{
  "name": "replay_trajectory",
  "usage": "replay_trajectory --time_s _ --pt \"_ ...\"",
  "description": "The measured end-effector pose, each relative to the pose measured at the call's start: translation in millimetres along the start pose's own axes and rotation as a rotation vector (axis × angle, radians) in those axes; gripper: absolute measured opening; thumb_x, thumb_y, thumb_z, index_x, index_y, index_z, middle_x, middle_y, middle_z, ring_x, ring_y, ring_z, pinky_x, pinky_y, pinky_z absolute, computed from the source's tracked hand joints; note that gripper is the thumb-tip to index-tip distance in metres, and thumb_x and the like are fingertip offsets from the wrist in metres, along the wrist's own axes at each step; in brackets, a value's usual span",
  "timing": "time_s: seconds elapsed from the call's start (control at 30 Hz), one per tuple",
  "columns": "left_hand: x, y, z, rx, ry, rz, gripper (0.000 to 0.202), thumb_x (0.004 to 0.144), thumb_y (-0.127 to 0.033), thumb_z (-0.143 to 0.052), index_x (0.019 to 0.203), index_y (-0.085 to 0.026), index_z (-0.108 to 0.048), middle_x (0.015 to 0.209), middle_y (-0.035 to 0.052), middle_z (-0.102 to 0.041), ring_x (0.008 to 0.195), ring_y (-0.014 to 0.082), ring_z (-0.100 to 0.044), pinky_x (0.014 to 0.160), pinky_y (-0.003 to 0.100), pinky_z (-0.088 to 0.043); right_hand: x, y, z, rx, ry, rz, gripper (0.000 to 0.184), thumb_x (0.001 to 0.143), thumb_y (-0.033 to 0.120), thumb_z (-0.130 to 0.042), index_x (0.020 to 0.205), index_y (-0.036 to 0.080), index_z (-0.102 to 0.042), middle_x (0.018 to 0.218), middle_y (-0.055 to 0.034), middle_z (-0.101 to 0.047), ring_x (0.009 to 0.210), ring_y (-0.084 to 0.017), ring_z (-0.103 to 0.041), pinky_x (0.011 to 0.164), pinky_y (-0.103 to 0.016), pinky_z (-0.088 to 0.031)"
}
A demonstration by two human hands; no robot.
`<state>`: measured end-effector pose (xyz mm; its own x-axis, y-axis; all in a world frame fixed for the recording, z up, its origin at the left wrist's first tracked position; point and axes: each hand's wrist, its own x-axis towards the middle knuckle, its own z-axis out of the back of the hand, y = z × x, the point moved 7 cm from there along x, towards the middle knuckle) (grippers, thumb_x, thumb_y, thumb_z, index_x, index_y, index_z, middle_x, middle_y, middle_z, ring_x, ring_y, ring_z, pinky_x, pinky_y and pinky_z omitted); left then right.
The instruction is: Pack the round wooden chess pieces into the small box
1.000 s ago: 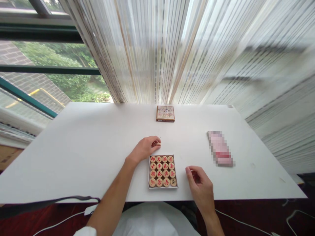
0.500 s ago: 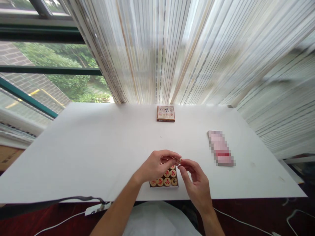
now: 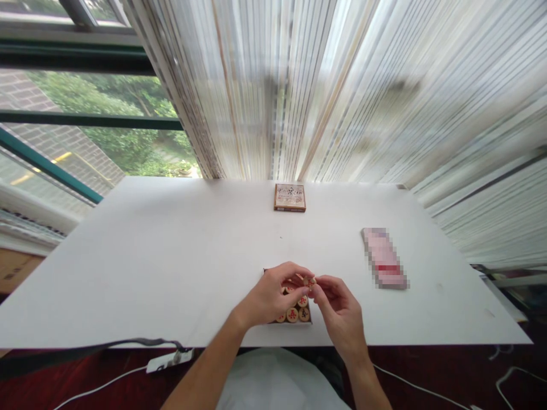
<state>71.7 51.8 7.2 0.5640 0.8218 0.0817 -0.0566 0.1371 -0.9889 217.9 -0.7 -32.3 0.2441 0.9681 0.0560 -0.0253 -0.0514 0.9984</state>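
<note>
My left hand (image 3: 270, 295) reaches over an open box (image 3: 311, 316) near the table's front edge. Round wooden Chinese chess pieces (image 3: 292, 315) sit in it in rows, marked with red characters and at least one dark one. One red-marked Chinese chess piece (image 3: 310, 282) is raised above the box, its face tilted up toward me. Left thumb and fingers pinch it from one side. My right hand (image 3: 343, 312) grips its other edge between thumb and forefinger. Part of the box and some pieces are hidden under my left hand.
A printed box lid (image 3: 289, 197) lies at the back of the white table (image 3: 171, 250). To the right rests a blurred-out pinkish flat object (image 3: 384, 259). A white power strip (image 3: 170, 361) and dark strap (image 3: 106, 345) are at the front left. String curtains hang behind.
The held chess piece has turned so that its red-marked face shows. My right thumb and forefinger have closed in on it, and my left hand has shifted slightly over the box.
</note>
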Motion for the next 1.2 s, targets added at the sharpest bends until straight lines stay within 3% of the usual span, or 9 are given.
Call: replay_trajectory --time_s 0.17,0.3,0.43,0.63,0.8,1.03,1.2 --pt "-1 5 2.3 0.096 -0.02 0.003 0.025 0.089 -0.025 -0.07 0.114 -0.02 -0.069 0.112 0.0059 -0.074 0.094 0.0178 -0.072 0.089 0.03 -0.059 -1 0 0 0.018 0.003 -0.022 0.022 0.091 0.039 -0.07 0.105 0.022 -0.066 0.099 -0.0065 -0.075 0.091 -0.022 -0.074 0.083 -0.036 -0.062" --pt "-2 -2 1.9 0.183 0.001 -0.038 0.022 0.093 -0.027 -0.066 0.113 -0.022 -0.07 0.111 0.0053 -0.074 0.093 0.0178 -0.071 0.09 0.031 -0.057 -2 -1 -4 0.03 0.016 -0.023 0.024 0.09 0.039 -0.071 0.107 0.023 -0.065 0.1 -0.0072 -0.075 0.093 -0.023 -0.074 0.082 -0.037 -0.062" --pt "-8 -10 5.7 0.337 -0.015 -0.105 0.027 0.092 -0.027 -0.066 0.119 -0.026 -0.068 0.116 0.0068 -0.07 0.112 0.0227 -0.065 0.101 0.037 -0.052 -2 -1 -1 0.019 0.006 -0.03 0.026 0.09 0.04 -0.07 0.11 0.023 -0.066 0.1 -0.0067 -0.075 0.091 -0.023 -0.074 0.079 -0.035 -0.062" --pt "-40 8 21.3 0.559 -0.053 -0.117 0.074 0.075 -0.033 -0.084 0.141 -0.032 -0.05 0.154 0.0102 -0.039 0.144 0.0316 -0.037 0.118 0.05 -0.039 -5 -12 21 -0.025 -0.029 -0.074 0.024 0.09 0.039 -0.071 0.108 0.024 -0.068 0.095 -0.0051 -0.076 0.082 -0.02 -0.074 0.076 -0.033 -0.062" --pt "-65 30 28.9 0.657 -0.042 -0.051 0.105 0.064 -0.042 -0.091 0.151 -0.033 -0.034 0.166 0.0118 -0.017 0.149 0.0376 -0.027 0.118 0.057 -0.038 -15 -27 27 0.039 0.02 -0.154 0.028 0.085 0.04 -0.076 0.106 0.022 -0.068 0.099 -0.0081 -0.077 0.089 -0.026 -0.076 0.079 -0.039 -0.063" --pt "-65 40 27.9 0.701 -0.049 -0.056 0.104 0.066 -0.029 -0.089 0.152 -0.034 -0.032 0.166 0.0105 -0.017 0.15 0.0365 -0.026 0.12 0.056 -0.034 -23 -26 19 0.078 0.055 -0.191 0.027 0.082 0.04 -0.079 0.1 0.024 -0.066 0.096 -0.0059 -0.077 0.09 -0.025 -0.076 0.083 -0.038 -0.063" --pt "-61 41 30.1 0.697 -0.03 -0.044 0.101 0.065 -0.029 -0.089 0.151 -0.031 -0.035 0.166 0.0107 -0.018 0.149 0.035 -0.028 0.12 0.054 -0.035 -25 -24 18 0.02 0.079 -0.215 0.026 0.084 0.041 -0.078 0.098 0.023 -0.066 0.089 -0.0047 -0.075 0.084 -0.023 -0.075 0.076 -0.033 -0.062"
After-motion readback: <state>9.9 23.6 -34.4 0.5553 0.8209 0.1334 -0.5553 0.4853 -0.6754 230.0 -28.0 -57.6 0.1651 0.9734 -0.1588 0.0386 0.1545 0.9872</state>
